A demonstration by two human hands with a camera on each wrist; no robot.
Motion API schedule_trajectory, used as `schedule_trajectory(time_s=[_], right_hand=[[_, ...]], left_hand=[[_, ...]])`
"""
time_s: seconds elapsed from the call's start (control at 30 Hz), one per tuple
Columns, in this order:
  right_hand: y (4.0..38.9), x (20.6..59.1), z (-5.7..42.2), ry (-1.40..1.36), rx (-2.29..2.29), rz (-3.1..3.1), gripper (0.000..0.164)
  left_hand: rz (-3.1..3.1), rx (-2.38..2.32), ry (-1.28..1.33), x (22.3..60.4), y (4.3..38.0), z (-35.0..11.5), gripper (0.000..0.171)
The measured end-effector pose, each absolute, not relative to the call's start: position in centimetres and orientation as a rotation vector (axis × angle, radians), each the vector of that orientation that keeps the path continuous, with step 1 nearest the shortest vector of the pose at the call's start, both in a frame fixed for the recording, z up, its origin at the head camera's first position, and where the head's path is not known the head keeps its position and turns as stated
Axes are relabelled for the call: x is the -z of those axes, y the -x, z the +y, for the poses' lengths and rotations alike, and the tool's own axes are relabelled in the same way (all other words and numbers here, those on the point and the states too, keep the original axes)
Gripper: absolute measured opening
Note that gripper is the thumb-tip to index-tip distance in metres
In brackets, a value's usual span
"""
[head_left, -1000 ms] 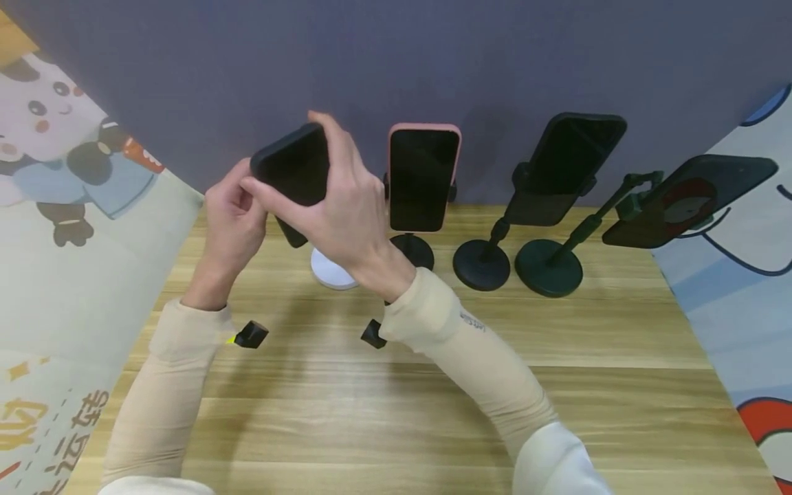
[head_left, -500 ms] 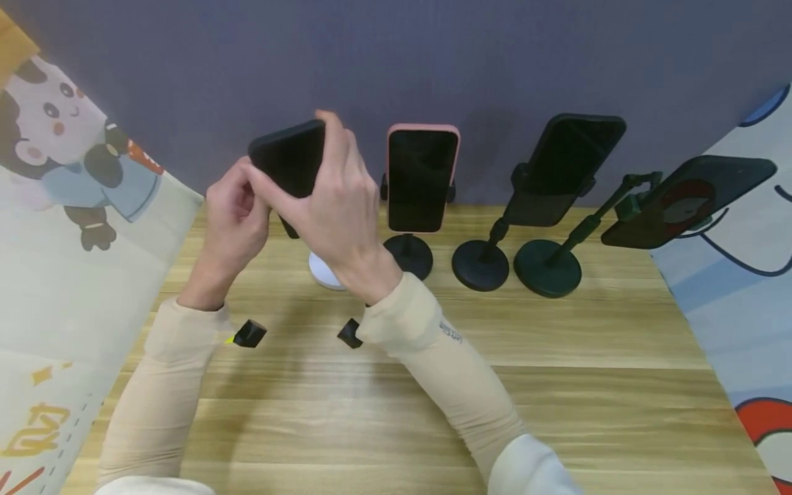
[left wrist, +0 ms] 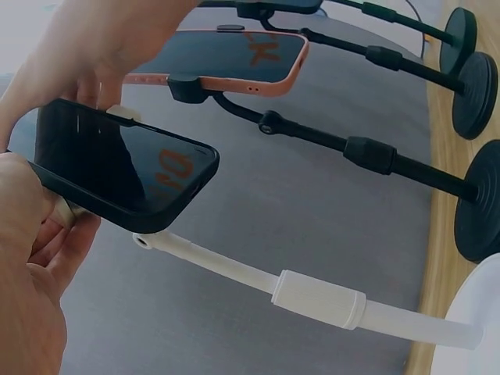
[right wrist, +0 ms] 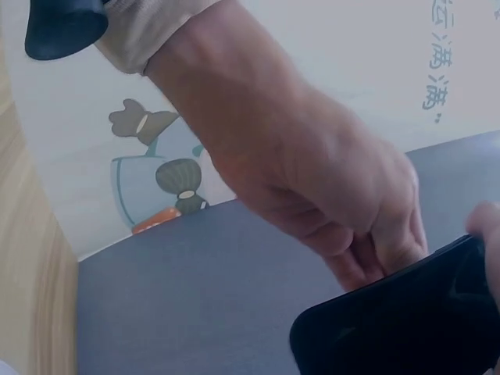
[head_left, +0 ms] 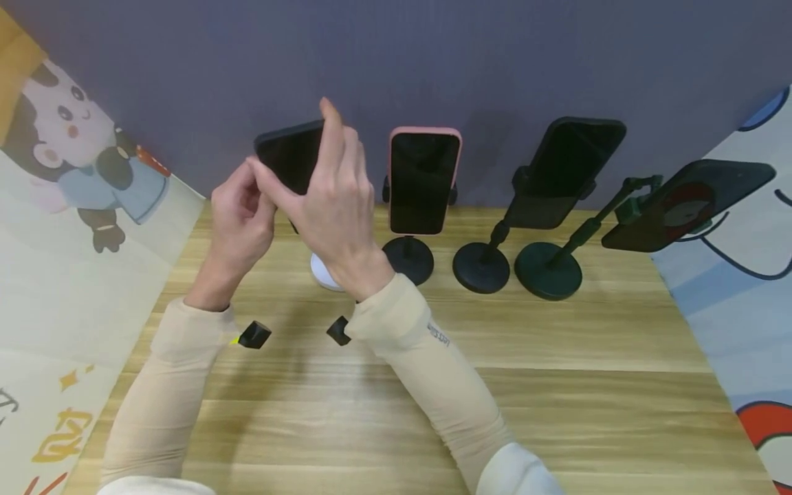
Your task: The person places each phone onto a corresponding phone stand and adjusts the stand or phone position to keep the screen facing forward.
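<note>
A black phone [head_left: 287,155] sits tilted at the head of a white phone stand [left wrist: 316,299], whose round base [head_left: 323,273] shows partly behind the right wrist. My left hand [head_left: 243,223] curls its fingers at the phone's left edge, around the stand's pale clamp [left wrist: 69,209]. Across the phone reaches my right hand [head_left: 339,206], holding it between the thumb at the left edge and the fingers at the right. Another pale clamp arm [left wrist: 123,114] grips the phone's opposite edge near the right fingertips. Most of the clamp is hidden behind phone and hands.
To the right stands a pink-cased phone [head_left: 425,182] in a black stand. Beyond it are a dark phone [head_left: 566,172] on a black stand and another phone [head_left: 689,205] on a green stand [head_left: 548,269]. A grey panel [head_left: 470,62] rises behind the wooden table [head_left: 557,412].
My right hand and forearm have shifted left, its index finger now pointing higher. The black phone's top edge has turned closer to level. My left hand has stayed nearly in place.
</note>
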State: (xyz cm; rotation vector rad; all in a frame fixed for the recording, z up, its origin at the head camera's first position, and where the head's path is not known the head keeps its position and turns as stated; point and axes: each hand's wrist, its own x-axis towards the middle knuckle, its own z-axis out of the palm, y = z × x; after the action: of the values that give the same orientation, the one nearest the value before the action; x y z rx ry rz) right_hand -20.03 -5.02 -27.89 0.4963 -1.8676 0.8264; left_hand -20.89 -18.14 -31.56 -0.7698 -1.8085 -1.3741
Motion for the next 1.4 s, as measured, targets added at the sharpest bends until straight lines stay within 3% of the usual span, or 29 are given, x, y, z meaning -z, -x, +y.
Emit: schedule_trajectory(time_s=[0.27,0.67,1.4], right_hand=[[20.8,28.3,-4.8,-0.464,-0.791,-1.825,0.082],[21.2,28.2,-4.6,-0.520,-0.782,-1.818,0.082],[21.2,28.2,-4.3,-0.502,-0.774,-1.838,0.084]], left_hand=[[-1.812,1.352,0.772,30.2,19.6,-17.0,0.009],[-1.851,1.323,0.789,31.9,21.3,-18.7,0.008],[-1.856,1.099,0.852,31.5,21.5,-18.9,0.006]])
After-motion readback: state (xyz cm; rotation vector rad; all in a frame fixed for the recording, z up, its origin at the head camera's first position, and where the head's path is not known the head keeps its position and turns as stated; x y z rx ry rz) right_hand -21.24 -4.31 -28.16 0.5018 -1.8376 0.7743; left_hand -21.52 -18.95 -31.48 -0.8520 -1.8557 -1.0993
